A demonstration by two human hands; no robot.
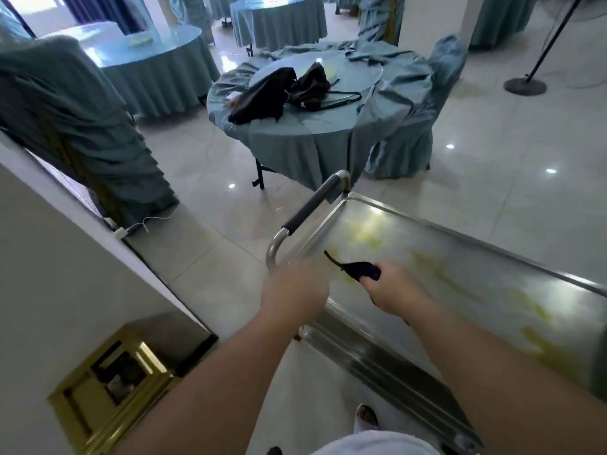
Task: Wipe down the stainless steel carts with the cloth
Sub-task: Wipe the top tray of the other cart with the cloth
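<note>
Our right hand (394, 290) clamps the limp dark cloth (359, 270) mid-frame on the shiny steel cart top (460, 274); left hand (295, 290) closed at its corner; cloth bunches easily, grip wadded

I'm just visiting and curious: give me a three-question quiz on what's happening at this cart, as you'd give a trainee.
1. True or false: the right hand holds a dark cloth on the cart's top tray.
2. Where is the left hand? A) on the round table B) at the near end of the cart's handle bar C) on the gold box
3. Fill in: the tray surface shows smears of a ______ colour.

Key: 1 true; 2 B; 3 yellow.
</note>
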